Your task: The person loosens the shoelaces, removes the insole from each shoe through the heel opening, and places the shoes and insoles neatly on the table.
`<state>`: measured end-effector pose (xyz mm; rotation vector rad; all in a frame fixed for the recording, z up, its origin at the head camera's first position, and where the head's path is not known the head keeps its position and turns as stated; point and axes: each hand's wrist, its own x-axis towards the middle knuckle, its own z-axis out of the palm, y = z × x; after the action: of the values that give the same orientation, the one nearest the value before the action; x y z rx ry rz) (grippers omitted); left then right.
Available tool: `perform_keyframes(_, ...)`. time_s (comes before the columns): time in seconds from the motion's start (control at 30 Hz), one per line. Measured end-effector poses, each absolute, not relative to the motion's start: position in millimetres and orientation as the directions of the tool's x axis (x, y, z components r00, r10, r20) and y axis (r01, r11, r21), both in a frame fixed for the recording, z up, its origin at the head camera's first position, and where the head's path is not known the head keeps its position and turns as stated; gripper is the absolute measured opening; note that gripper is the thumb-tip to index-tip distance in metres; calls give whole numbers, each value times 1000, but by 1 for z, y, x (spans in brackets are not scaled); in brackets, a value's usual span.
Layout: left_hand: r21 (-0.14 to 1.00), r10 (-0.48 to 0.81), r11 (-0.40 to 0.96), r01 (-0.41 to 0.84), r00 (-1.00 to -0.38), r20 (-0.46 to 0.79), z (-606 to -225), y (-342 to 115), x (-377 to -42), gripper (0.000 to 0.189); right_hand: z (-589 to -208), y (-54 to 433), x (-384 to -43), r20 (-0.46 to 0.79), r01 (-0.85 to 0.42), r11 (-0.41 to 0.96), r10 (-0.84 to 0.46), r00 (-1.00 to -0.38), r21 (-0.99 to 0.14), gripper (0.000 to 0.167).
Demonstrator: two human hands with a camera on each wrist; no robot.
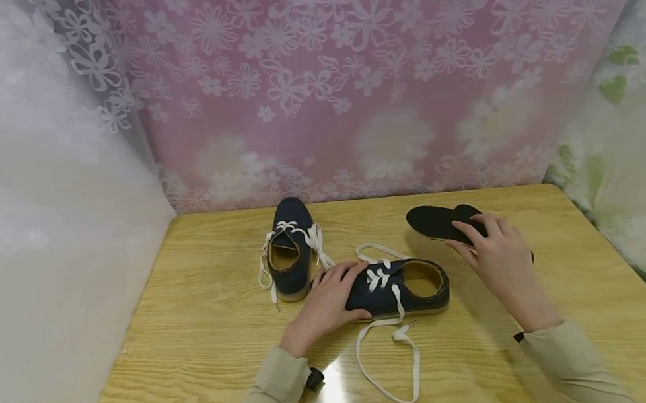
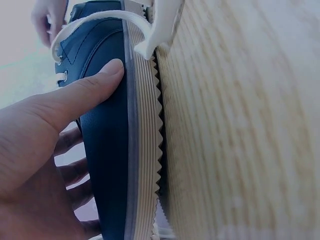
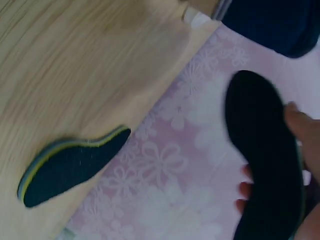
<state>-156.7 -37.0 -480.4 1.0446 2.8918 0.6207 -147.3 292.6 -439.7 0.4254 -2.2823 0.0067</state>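
A navy sneaker (image 1: 367,299) with white laces lies sideways on the table, its opening toward the right. My left hand (image 1: 324,302) grips it round the toe; in the left wrist view the thumb (image 2: 92,90) presses one side while the fingers curl behind the far side. Over the table to the right, my right hand (image 1: 504,264) holds a black insole (image 1: 429,221) between thumb and fingers, its rounded end pointing left. A second insole (image 3: 75,172), black with a yellow and grey edge, lies on the table beneath that hand.
Another navy sneaker (image 1: 298,274) stands to the left, toe toward the back, its laces hanging loose. A long white lace (image 1: 416,367) loops out in front of the gripped sneaker. Flowered curtains (image 1: 315,82) close off the wooden table's (image 1: 196,349) back and sides.
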Motion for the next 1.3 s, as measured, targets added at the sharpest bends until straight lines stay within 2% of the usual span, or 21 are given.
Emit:
perform_keyframes(0.07,367,615,700,613,-778,127,-480,-37,-157,92,-446,291,-149,697,-275,954,-279,-661,121,76)
perform_keyframes(0.13,364,615,701,614,-778,127,-480,-37,-157,92,-452,289,-148,650,-248,962,-263,-713,118,65)
perform_keyframes(0.23,364,613,703,611,-780,125,-481,-37,-157,92,-459,286,-145,520,-189,979,-204,-830,81,47)
perform_keyframes(0.33,364,610,706,608,-783,125,-481,-38,-157,92,-464,282,-142,368,-133,991,-133,-920,25,41)
perform_keyframes(0.47,369,610,702,609,-781,129,-482,-37,-158,92,-471,280,-142,257,-108,994,-99,-961,-22,36)
perform_keyframes(0.7,367,613,699,614,-778,134,-483,-37,-158,92,-476,275,-143,172,-114,992,-103,-980,-55,40)
perform_keyframes(0.83,369,609,702,609,-782,133,-483,-37,-157,92,-474,279,-139,198,-154,987,-143,-970,-39,39)
perform_keyframes(0.97,373,608,703,605,-784,127,-482,-36,-157,92,-473,293,-136,275,-259,966,-253,-927,16,42)
perform_keyframes(1.07,373,607,705,603,-785,123,-481,-36,-157,92,-473,305,-133,265,-373,927,-367,-891,32,51)
perform_keyframes(1.17,373,606,706,602,-786,121,-481,-36,-157,92,-474,314,-130,228,-476,880,-465,-856,8,59)
perform_keyframes(1.3,374,609,703,605,-784,123,-482,-36,-158,92,-479,319,-128,200,-549,834,-530,-824,-50,55)
